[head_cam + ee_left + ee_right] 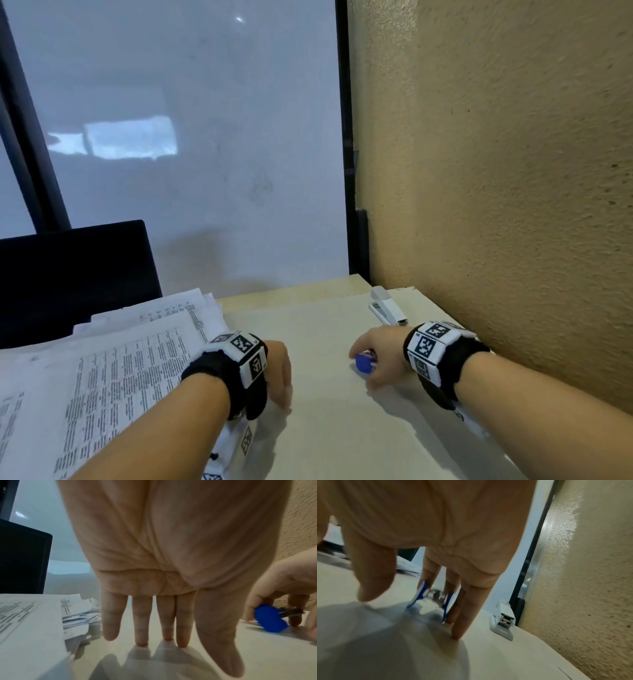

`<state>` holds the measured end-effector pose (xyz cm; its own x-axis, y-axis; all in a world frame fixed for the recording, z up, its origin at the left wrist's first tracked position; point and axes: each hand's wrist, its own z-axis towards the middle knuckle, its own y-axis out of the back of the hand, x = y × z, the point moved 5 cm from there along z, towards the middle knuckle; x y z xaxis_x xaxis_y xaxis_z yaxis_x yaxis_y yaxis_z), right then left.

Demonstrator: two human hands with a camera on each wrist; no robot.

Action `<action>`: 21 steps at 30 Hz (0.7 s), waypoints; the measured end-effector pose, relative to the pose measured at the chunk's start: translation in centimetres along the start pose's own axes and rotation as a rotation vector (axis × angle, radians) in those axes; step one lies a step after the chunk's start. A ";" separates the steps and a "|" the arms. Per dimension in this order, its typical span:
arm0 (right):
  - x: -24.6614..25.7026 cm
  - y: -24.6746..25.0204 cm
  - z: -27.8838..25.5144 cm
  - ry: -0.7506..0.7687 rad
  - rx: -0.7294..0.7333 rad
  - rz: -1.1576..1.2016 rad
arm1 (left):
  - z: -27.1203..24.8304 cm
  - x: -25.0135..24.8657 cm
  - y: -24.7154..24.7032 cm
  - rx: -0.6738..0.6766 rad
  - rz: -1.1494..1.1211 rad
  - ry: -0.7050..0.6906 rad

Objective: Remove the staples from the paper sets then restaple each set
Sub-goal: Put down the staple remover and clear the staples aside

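The right hand [376, 356] seems to pinch the blue staple remover [363, 362]; it may slip. The left hand [274, 373] lies flat, fingers straight.

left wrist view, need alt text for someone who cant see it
The left hand, fingers straight, reaches down to a pale table beside a stack of printed papers. At right, the right hand closes around a blue staple remover.

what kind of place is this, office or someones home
Most likely an office desk, though a home study can't be ruled out. A stack of printed papers lies on the desk, a white stapler sits by the textured wall, and a dark monitor stands behind the papers.
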<state>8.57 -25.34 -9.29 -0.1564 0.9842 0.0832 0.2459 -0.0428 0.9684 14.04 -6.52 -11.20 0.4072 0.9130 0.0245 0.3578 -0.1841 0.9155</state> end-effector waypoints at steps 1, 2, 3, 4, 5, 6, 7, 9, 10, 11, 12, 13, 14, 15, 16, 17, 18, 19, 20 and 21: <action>0.1 -0.2 0.3 -0.004 0.001 -0.047 | -0.3 0.0 -0.2 0.004 -0.008 -0.029; 0.0 -0.2 0.2 -0.011 -0.007 -0.065 | -0.5 -0.2 -0.2 0.001 -0.019 -0.052; -0.3 0.0 0.1 -0.022 -0.020 -0.058 | -0.4 -0.3 -0.1 0.001 -0.012 -0.057; -0.8 0.3 -0.1 -0.035 -0.031 -0.033 | -0.4 -0.5 -0.1 0.004 0.006 -0.051; -1.4 0.6 -0.3 -0.047 -0.046 0.010 | -0.3 -0.7 -0.2 0.003 0.034 -0.035; -2.1 1.0 -0.6 -0.060 -0.070 0.063 | -0.1 -0.9 -0.2 -0.003 0.070 -0.016; -2.9 1.3 -0.9 -0.077 -0.098 0.115 | -0.1 -1.4 0.0 -0.017 0.111 0.001; -4.1 1.4 -1.2 -0.114 -0.126 0.178 | -0.5 -2.8 0.3 -0.041 0.185 0.011; -4.5 1.3 -1.3 -0.126 -0.124 0.186 | -0.8 -3.4 0.5 -0.049 0.206 0.015; -4.7 1.1 -1.3 -0.136 -0.119 0.180 | -1.1 -4.0 0.6 -0.055 0.222 0.020; -4.8 1.0 -1.1 -0.146 -0.117 0.165 | -1.4 -4.4 0.7 -0.069 0.238 0.024; -4.9 0.9 -1.0 -0.162 -0.117 0.144 | -1.7 -4.5 0.6 -0.090 0.236 0.031; -4.9 0.9 -1.0 -0.180 -0.115 0.128 | -1.8 -4.3 0.5 -0.104 0.211 0.041; -4.9 1.0 -1.0 -0.199 -0.106 0.114 | -1.9 -4.0 0.3 -0.108 0.168 0.043; -4.7 1.1 -1.0 -0.214 -0.099 0.094 | -2.0 -3.4 0.1 -0.108 0.113 0.046; -4.5 1.3 -1.2 -0.231 -0.092 0.071 | -2.2 -2.8 -0.1 -0.098 0.057 0.038; -4.2 1.5 -1.3 -0.242 -0.091 0.053 | -2.5 -2.3 -0.1 -0.087 0.005 0.023; -3.9 1.7 -1.5 -0.249 -0.093 0.048 | -2.9 -1.8 0.0 -0.094 -0.042 0.012; -3.6 1.9 -1.5 -0.257 -0.105 0.048 | -3.5 -1.4 0.3 -0.121 -0.079 0.009; -3.3 2.2 -1.5 -0.259 -0.131 0.051 | -4.2 -1.0 0.9 -0.164 -0.110 0.011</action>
<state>8.21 -28.91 -7.07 0.1069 0.9906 0.0856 0.1185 -0.0982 0.9881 10.46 -6.11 -8.74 0.3638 0.9284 -0.0759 0.2578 -0.0220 0.9660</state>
